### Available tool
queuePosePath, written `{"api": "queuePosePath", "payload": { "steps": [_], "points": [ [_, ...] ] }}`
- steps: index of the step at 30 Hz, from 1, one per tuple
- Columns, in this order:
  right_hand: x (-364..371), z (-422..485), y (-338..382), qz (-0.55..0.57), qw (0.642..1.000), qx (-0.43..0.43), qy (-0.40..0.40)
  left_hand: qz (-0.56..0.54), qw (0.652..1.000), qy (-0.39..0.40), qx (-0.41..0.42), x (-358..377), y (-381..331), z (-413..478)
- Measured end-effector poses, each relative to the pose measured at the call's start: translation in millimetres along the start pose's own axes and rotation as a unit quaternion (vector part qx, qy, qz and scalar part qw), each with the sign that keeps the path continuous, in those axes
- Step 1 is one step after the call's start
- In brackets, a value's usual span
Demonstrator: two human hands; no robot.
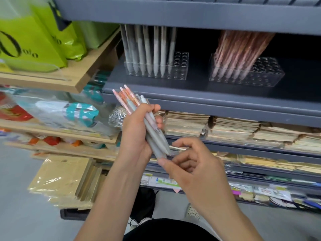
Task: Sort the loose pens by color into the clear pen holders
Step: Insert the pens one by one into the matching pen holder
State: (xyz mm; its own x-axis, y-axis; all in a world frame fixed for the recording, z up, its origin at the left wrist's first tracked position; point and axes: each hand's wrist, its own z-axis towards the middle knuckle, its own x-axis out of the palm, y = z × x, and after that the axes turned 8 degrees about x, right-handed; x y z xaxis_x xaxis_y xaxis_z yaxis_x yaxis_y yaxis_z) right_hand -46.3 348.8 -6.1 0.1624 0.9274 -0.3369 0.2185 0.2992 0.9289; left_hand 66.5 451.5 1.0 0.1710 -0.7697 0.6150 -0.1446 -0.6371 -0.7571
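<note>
Pens in hand before a grey shelf (pixel 191 92)

Holds a bundle of pens (pixel 147 126), pink-orange and pale grey, at picture centre, clicker ends slanting toward 11 o'clock, tips toward 5. Wraps the left hand (pixel 137 136) round the barrels, grip clenched on the bundle. Pinches the lower end of one grey pen (pixel 159 150) between thumb and forefinger of the right hand (pixel 192 164). Faces, at 12 o'clock on the shelf, a clear holder (pixel 180 73) of grey pens with free holes at its 3 o'clock end. Faces, at 2 o'clock and well apart, a second clear holder (pixel 267 75) of pink pens, likewise part filled.
</note>
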Motion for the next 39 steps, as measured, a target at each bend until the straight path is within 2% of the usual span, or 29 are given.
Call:
{"api": "queuePosePath", "payload": {
  "steps": [7,12,16,22,28,31,35,39],
  "points": [
    [15.6,-12.4,6.2,0.109,0.991,0.059,0.058,0.012,0.999,0.025,-0.017,-20.1,-11.0,-0.8],
    [3.7,-22.8,4.6,0.167,0.967,0.092,0.167,-0.032,0.999,0.016,-0.016,-30.2,-21.6,1.1],
    [2.7,-24.9,2.2,0.161,0.957,0.116,0.210,-0.025,1.000,0.009,-0.006,-37.5,-22.3,1.2],
    [6.1,-22.4,3.5,0.125,0.962,0.119,0.213,-0.021,1.000,0.003,0.004,-37.2,-20.2,-0.4],
    [-40.1,-18.8,1.4,0.074,0.935,0.110,0.329,-0.036,0.999,-0.026,0.016,-35.3,-26.5,7.9],
    [-58.0,-8.2,-0.4,0.120,0.943,0.101,0.292,-0.050,0.998,-0.028,0.010,-32.3,-25.4,10.5],
    [-62.2,33.0,7.5,0.088,0.985,0.023,0.149,-0.037,0.999,-0.023,-0.002,-26.5,-20.7,8.2],
    [-57.7,88.4,28.0,0.060,0.997,-0.046,0.029,-0.018,1.000,-0.013,0.005,-26.0,-18.1,4.6]
  ]
}}
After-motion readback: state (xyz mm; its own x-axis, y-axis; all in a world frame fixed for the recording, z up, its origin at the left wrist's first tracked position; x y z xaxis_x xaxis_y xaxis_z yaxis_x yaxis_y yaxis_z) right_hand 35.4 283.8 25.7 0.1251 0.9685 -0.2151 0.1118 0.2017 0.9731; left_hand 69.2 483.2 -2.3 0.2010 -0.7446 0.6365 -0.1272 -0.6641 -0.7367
